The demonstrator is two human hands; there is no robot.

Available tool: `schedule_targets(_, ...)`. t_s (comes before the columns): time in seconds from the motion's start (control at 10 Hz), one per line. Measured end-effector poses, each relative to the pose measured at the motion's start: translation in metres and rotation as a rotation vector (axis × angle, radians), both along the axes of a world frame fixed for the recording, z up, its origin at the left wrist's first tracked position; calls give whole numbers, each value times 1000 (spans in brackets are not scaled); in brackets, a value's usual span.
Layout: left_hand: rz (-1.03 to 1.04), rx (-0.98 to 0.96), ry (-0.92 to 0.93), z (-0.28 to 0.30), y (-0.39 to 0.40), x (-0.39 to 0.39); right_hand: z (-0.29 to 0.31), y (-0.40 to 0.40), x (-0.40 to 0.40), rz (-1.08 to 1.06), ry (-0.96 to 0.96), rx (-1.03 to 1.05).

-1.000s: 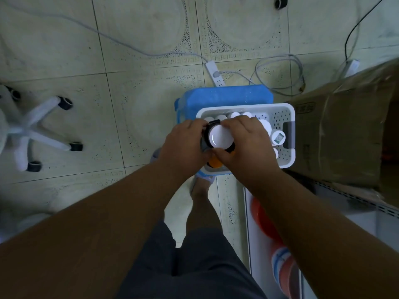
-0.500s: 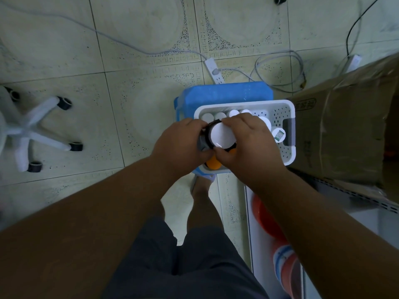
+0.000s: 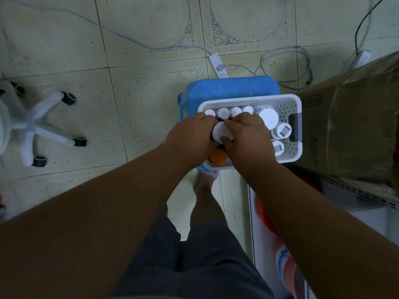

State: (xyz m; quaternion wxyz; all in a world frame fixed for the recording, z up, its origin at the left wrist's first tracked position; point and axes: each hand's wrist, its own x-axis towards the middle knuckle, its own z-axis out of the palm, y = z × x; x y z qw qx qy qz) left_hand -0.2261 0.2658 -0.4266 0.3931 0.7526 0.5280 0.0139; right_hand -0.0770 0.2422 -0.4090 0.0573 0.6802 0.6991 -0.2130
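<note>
While both hands work over a white plastic basket (image 3: 294,108) with many small holes in its walls, they hold one thing between them: a dark jar (image 3: 211,137) with a smooth round white lid (image 3: 219,132). The jar is just above the basket, near its left end, and close to a row of small round white caps (image 3: 223,113). Just below it in the basket is a shiny orange ball shape (image 3: 218,157). A bigger flat white lid (image 3: 268,118) and two small white bottles with picture labels (image 3: 284,131) fill the right part of the basket. The basket sits on a blue plastic stool (image 3: 228,87), and the stool stands on a pale tiled floor (image 3: 140,87).

The left hand (image 3: 190,137) wraps round the side of the jar, with its fingers curled tight. The right hand (image 3: 246,137) comes over the top. Its fingers and thumb pinch the edge of the white lid. Both arms reach down and forward, and the hands touch each other.

Since a second ago, the hands have stayed on the jar in about the same spot. The right thumb now sits higher on the lid, and less of the dark rim shows.

A brown cardboard box (image 3: 349,126) covered in clear plastic wrap stands just to the right of the basket. A white chair base with black wheels (image 3: 43,126) is far off to the left.
</note>
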Motion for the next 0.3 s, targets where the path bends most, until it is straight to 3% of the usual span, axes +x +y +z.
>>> schedule_targets(0.2,1,33,90,-1,3,6,8,-6,3,-66,75,30)
schedule_targets(0.3,3,38,105,25,-1,7,40,-12,9,-130,139,107)
